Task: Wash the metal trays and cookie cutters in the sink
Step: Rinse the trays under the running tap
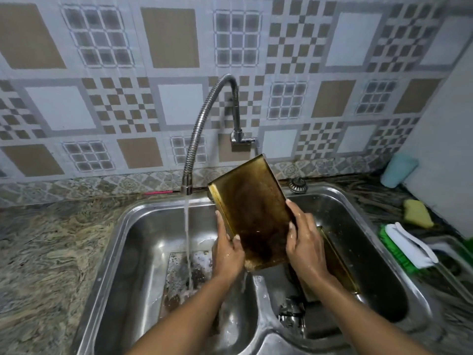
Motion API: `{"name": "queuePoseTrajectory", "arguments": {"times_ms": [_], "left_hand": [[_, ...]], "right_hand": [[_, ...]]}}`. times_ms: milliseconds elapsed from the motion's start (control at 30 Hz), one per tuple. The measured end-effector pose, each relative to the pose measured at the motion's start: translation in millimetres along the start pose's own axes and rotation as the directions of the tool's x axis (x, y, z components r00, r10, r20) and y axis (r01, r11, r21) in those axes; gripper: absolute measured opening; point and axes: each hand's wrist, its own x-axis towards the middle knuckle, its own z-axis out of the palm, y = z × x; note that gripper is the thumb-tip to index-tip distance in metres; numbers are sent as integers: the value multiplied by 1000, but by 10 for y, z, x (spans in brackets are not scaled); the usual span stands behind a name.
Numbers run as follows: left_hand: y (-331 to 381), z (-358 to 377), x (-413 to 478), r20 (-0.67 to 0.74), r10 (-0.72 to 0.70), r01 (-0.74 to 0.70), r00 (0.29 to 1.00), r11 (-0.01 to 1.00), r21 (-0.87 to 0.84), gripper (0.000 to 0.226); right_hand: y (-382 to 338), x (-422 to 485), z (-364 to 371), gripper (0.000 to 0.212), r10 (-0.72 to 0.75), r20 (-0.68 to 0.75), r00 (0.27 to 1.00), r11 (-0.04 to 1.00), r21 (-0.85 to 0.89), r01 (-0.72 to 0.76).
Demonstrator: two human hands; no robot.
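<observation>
A brown-stained rectangular metal tray [252, 211] is held tilted, nearly upright, above the divider of the double steel sink [120, 226]. My left hand [227, 252] grips its lower left edge, thumb over the front. My right hand [305, 244] grips its right edge. A second stained tray [337, 262] leans in the right basin behind my right hand. Another metal tray [179, 272] lies flat on the left basin floor under the running water [188, 242]. A small metal piece [290, 313] lies low in the right basin; what it is I cannot tell.
The flexible faucet [202, 124] pours into the left basin. On the right counter lie a yellow sponge [417, 213], a green-and-white brush [407, 247] and a pale blue cup [398, 170]. A sink plug [297, 185] sits on the back rim. Granite counter [46, 252] spreads left.
</observation>
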Motion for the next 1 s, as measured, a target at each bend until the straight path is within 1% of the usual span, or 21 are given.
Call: {"name": "queuePoseTrajectory", "arguments": {"times_ms": [100, 200, 267, 367, 433, 533, 600, 700, 800, 833, 867, 933, 1000], "left_hand": [[133, 356, -28, 12, 38, -39, 999, 999, 10, 77], [174, 788, -41, 114, -27, 22, 993, 999, 45, 73], [126, 1082, -59, 204, -83, 73, 976, 996, 56, 71], [1, 1459, -129, 314, -167, 137, 935, 984, 116, 63], [-111, 1652, -184, 354, -230, 198, 907, 972, 123, 58], [-281, 1851, -219, 383, -311, 300, 870, 950, 88, 62], [-359, 1949, -203, 406, -354, 353, 843, 932, 80, 64], [-372, 2030, -160, 421, -379, 372, 824, 923, 101, 67], [-346, 2063, -118, 465, -379, 385, 800, 919, 87, 69], [-339, 2064, -111, 474, -383, 390, 793, 917, 89, 68], [-322, 2056, -106, 485, -383, 384, 786, 918, 103, 65], [-274, 2006, -95, 501, -371, 347, 782, 927, 145, 59], [-215, 1906, -71, 495, -325, 269, 806, 946, 183, 56]], "right_hand": [[452, 92, -120, 58, 137, 10, 990, 989, 48, -138], [1038, 107, -182, 66, 316, 79, 945, 948, 19, -318], [1396, 41, -204, 68, 411, 149, 899, 911, -32, -411], [1891, -122, -184, 67, 505, 260, 823, 863, -146, -484], [2159, -207, -121, 69, 567, 331, 754, 823, -192, -534], [2409, -275, -18, 72, 636, 403, 658, 768, -244, -592], [2503, -278, 12, 74, 670, 421, 611, 741, -327, -587], [2612, -250, 23, 76, 677, 464, 572, 735, -469, -489], [2642, -193, 34, 73, 708, 500, 499, 706, -522, -479], [2626, -178, 33, 71, 714, 503, 487, 700, -532, -477], [2594, -165, 28, 68, 717, 500, 486, 696, -543, -469], [2495, -134, -6, 58, 716, 482, 505, 694, -570, -439], [2358, -83, -28, 51, 706, 471, 529, 701, -570, -428]]}}
